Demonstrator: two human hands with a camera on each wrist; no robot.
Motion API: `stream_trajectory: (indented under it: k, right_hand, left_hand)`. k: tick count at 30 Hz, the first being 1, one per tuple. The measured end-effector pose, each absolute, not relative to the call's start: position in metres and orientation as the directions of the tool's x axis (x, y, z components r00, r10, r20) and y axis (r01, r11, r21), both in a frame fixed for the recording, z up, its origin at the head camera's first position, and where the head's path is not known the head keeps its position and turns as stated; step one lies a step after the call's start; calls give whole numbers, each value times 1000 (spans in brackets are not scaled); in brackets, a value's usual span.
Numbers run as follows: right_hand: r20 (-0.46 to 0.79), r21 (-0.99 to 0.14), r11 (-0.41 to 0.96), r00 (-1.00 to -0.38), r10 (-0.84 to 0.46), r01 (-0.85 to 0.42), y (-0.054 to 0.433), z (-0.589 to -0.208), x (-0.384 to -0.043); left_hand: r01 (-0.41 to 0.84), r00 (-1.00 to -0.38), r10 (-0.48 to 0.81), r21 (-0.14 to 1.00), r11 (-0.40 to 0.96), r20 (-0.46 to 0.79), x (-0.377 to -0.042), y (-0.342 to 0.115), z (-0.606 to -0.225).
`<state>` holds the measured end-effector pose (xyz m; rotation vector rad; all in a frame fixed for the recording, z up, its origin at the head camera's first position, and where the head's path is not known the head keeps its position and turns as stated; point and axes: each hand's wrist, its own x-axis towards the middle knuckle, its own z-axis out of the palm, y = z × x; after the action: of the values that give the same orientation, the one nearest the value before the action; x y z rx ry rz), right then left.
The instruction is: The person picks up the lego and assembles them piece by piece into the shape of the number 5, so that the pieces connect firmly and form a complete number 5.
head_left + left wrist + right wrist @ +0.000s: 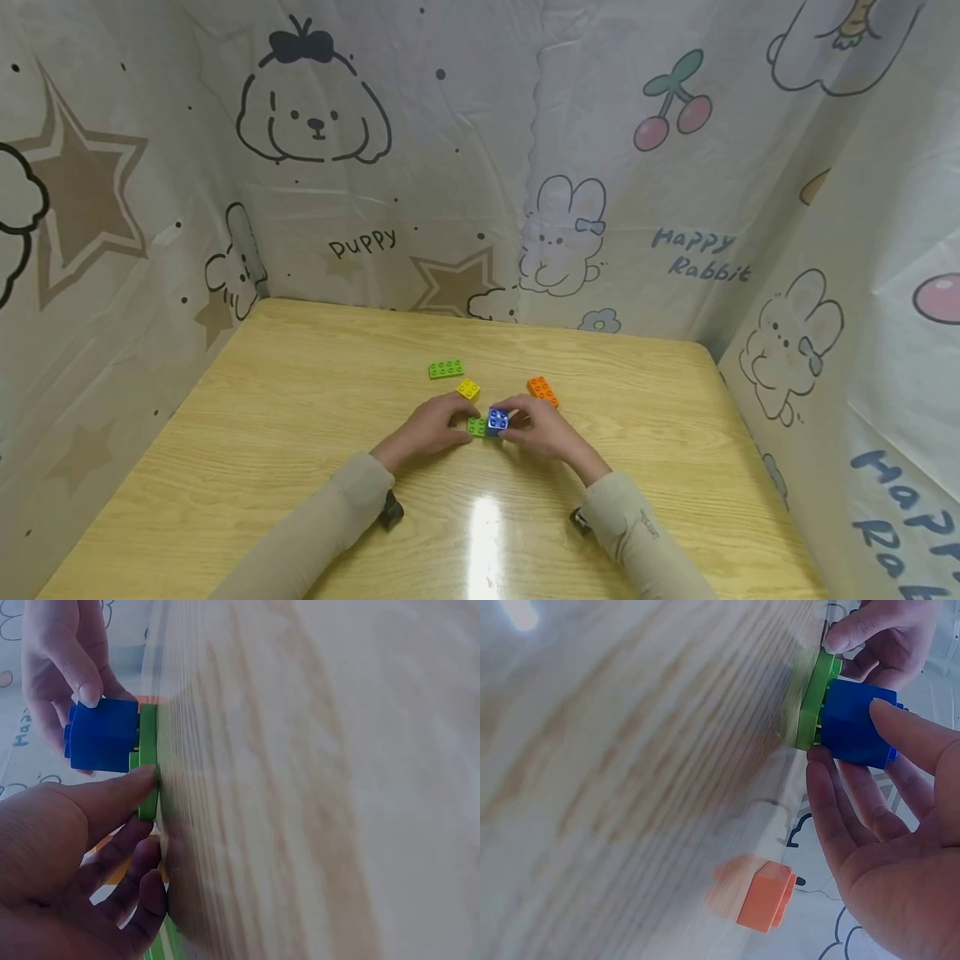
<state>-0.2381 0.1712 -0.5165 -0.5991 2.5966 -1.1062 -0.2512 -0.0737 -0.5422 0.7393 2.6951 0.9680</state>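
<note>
Low on the table lies a thin green toy building brick (476,427), its left end between the thumb and fingers of my left hand (435,423). Over its right half stands a taller blue building brick (498,421), which my right hand (546,430) pinches by its sides, thumb on the near face. In the right wrist view, green studs show in a narrow gap under the blue brick (857,724); whether the two are joined at all, I cannot tell. The other fingertips of my left hand (52,840) come down close to the tabletop.
Just beyond my left fingers is a small yellow brick (468,388). Farther back lies another green brick (446,369). An orange brick (541,389) rests behind my right hand. Printed cloth (450,200) hangs along the back and sides of the wooden table (315,367).
</note>
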Motion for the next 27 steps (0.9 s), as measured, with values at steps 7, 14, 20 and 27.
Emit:
stream_trajectory:
  k: [7,14,20,27]
  right_hand:
    - [-61,-732,622,-882,-467,-279,171,-517,-239]
    - [-56,-731,618,-876,-479,-290,171,-516,-239]
    - [-60,-731,618,-874,-482,-291,171,-516,-240]
    - [-58,-735,612,-873,-484,-291,172,-515,-240]
  left_hand:
    - [399,-861,509,622,674,1,-251,-73,-544]
    - [400,-860,510,628,667,6,-252,-73,-545]
    - [394,-864,504,631,669,4,-251,-74,-544]
    - [399,-861,508,639,658,15,-251,-74,-544]
